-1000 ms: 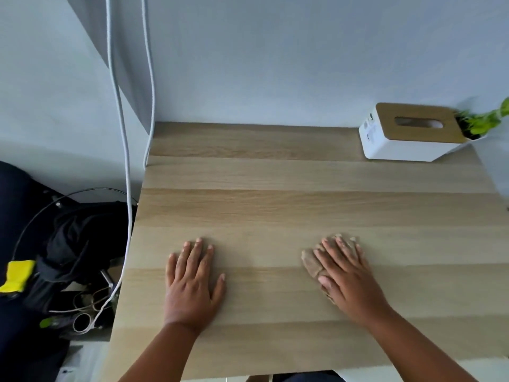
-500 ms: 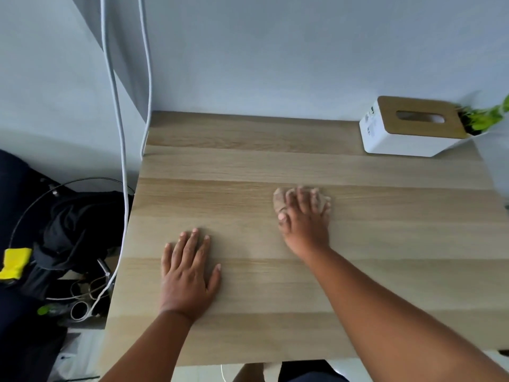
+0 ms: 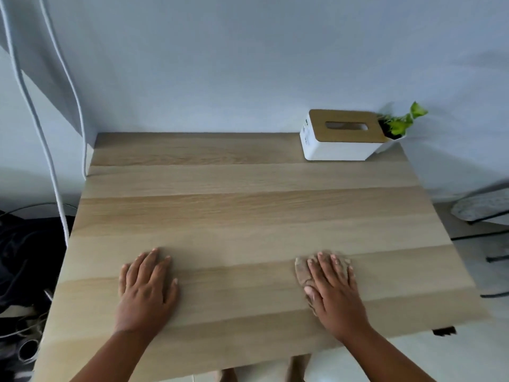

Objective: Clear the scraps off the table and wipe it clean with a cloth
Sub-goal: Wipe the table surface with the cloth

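We see left hand (image 3: 147, 288) flat on light wood-grain tabletop (image 3: 248, 210), fingers straight, holding nothing. Right hand (image 3: 334, 288) well apart to its right, fingers spread straight, pressing small tan crumpled cloth (image 3: 301, 272) onto tabletop; cloth peeks out beyond fingertips and thumb side. White tissue box with wooden lid (image 3: 341, 136) far beyond right hand, small green plant (image 3: 399, 125) just beside box.

Cloth (image 3: 301, 272) mostly hidden under right hand (image 3: 336, 293).

Two hands, the left hand (image 3: 147, 289) and the right hand (image 3: 334, 292), lie on one bench (image 3: 248, 210). One cloth (image 3: 301, 272), one tissue box (image 3: 340, 136), one plant (image 3: 399, 124) upper right, two white cables (image 3: 41, 133) upper left.
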`<state>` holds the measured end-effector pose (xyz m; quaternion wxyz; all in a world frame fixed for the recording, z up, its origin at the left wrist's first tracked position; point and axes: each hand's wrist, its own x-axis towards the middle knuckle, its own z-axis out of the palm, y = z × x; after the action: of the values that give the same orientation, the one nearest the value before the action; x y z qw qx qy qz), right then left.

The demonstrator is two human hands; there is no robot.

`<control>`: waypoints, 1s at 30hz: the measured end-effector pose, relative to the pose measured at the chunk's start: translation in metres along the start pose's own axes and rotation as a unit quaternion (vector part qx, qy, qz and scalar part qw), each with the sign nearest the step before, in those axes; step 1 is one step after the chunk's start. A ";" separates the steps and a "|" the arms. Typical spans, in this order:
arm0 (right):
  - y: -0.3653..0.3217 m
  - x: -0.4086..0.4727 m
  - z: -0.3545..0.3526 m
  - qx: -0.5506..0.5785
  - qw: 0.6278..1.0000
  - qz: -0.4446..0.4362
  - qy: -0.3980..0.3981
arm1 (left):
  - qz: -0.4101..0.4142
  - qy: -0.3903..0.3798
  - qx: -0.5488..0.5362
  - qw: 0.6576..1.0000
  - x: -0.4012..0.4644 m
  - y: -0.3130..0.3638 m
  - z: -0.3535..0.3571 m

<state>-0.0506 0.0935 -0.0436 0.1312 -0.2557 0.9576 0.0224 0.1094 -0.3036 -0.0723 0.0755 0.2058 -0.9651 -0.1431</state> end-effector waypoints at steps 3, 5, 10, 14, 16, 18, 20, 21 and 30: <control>0.007 0.039 -0.010 0.023 0.996 0.088 -0.001 | 0.062 -0.035 -0.009 0.997 -0.011 0.052 0.012; -0.004 0.058 -0.010 0.035 0.996 0.086 -0.014 | 0.088 -0.057 -0.014 0.994 -0.019 0.091 0.023; -0.011 0.040 -0.003 0.043 0.998 -0.040 0.002 | 0.141 -0.094 -0.009 0.986 -0.026 0.170 0.049; 0.020 -0.005 0.014 0.042 0.985 -0.169 0.008 | 0.092 -0.101 -0.004 0.991 -0.018 0.214 0.058; 0.052 -0.026 0.021 0.026 0.978 -0.208 0.017 | 0.079 -0.102 0.000 0.992 -0.013 0.233 0.063; 0.088 -0.041 0.026 0.014 0.974 -0.223 0.027 | 0.077 -0.106 0.006 0.991 -0.010 0.250 0.068; 0.127 -0.052 0.028 0.017 0.976 -0.216 0.028 | 0.074 -0.104 0.011 0.992 -0.012 0.268 0.074; 0.145 -0.056 0.028 0.020 0.978 -0.208 0.026 | 0.072 -0.103 0.012 0.992 -0.013 0.277 0.076; 0.279 -0.073 0.029 0.031 0.995 -0.087 0.031 | 0.075 -0.087 0.033 0.993 -0.024 0.328 0.093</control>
<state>-0.1207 0.3746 -0.0594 0.1105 -0.3343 0.9356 -0.0264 -0.0106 0.0158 -0.0614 -0.0051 0.1224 -0.9849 -0.1226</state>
